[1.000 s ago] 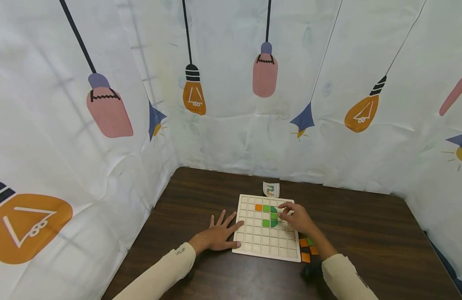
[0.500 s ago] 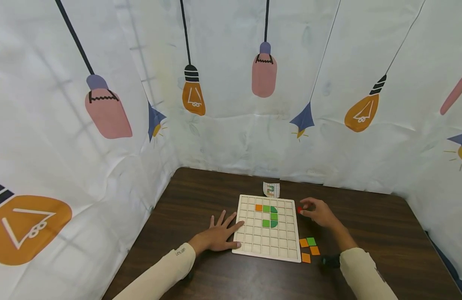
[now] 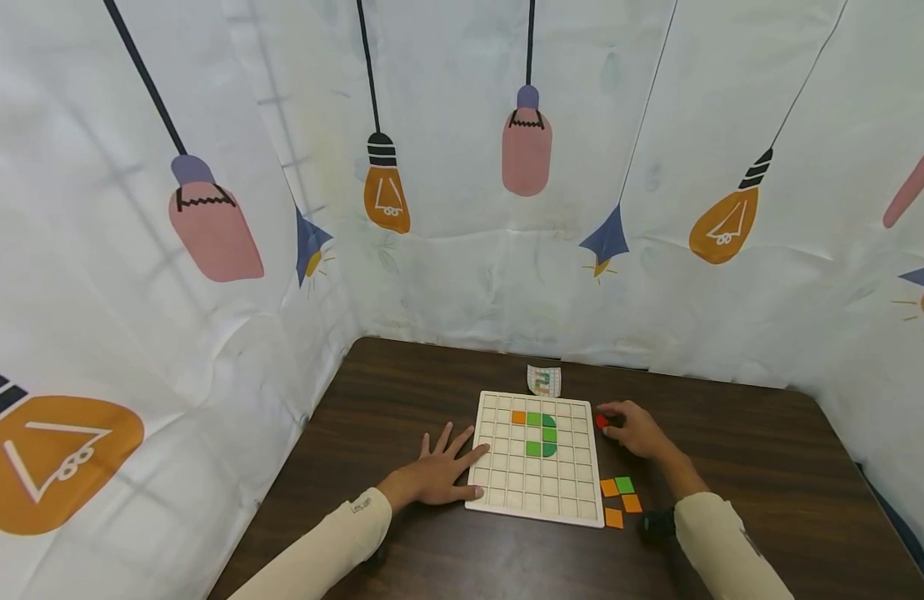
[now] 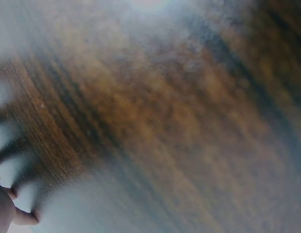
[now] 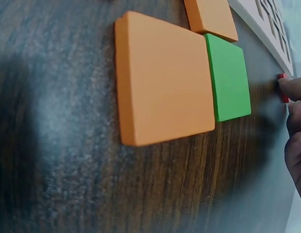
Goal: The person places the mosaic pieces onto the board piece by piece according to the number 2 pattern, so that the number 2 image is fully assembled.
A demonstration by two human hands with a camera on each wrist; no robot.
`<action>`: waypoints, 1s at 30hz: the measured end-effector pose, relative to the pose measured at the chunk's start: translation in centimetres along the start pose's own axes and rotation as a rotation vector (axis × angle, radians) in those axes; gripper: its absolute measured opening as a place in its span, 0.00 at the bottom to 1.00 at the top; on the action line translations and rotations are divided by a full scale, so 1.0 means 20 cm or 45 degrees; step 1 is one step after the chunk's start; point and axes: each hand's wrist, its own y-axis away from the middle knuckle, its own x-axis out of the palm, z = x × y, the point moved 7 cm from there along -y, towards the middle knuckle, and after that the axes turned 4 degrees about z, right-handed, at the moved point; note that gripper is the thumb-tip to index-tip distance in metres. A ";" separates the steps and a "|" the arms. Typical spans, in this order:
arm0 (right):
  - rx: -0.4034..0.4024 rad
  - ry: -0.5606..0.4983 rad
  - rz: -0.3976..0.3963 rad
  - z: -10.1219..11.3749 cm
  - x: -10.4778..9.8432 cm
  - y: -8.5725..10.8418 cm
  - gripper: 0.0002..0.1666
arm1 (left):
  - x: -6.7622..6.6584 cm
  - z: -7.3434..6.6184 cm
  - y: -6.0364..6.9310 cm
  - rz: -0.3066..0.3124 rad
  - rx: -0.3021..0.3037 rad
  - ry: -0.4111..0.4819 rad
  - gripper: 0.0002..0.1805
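Observation:
In the head view a cream grid board (image 3: 536, 492) lies on the table. It carries an orange square tile (image 3: 518, 417), several green square tiles (image 3: 549, 435) and two dark green rounded tiles (image 3: 549, 450). My left hand (image 3: 435, 477) rests with spread fingers on the board's left edge; the left wrist view catches only its fingertips (image 4: 25, 217). Just beyond the board's right edge, my right hand (image 3: 636, 428) holds a red tile (image 3: 601, 421) between thumb and fingers at the tabletop. Fingers partly cover that tile, also in the right wrist view.
Loose orange tiles (image 3: 614, 518) and a green tile (image 3: 624, 485) lie by the board's lower right corner, large in the right wrist view. A small printed pattern card (image 3: 544, 381) lies behind the board. A patterned cloth (image 3: 462, 275) hangs behind the dark wooden table (image 3: 731, 467).
My right hand has left the upper right part of the board and moved right to the red tile, closing its fingers on it. The left hand stays in place.

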 end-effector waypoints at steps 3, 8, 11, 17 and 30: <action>-0.006 0.039 0.004 0.00 0.01 0.00 0.24 | 0.00 0.00 0.00 0.002 0.001 -0.001 0.43; 0.002 0.053 0.011 -0.01 0.02 -0.01 0.24 | 0.00 0.00 0.00 0.003 0.001 0.001 0.44; 0.008 0.083 -0.007 -0.02 0.02 -0.01 0.23 | 0.00 0.00 0.00 0.002 0.003 0.002 0.44; 0.015 0.120 -0.048 -0.02 0.01 -0.01 0.19 | 0.00 0.00 0.00 0.001 0.002 0.000 0.44; 0.024 0.160 -0.109 0.00 0.03 0.01 0.14 | 0.01 0.01 -0.01 0.006 -0.001 -0.010 0.44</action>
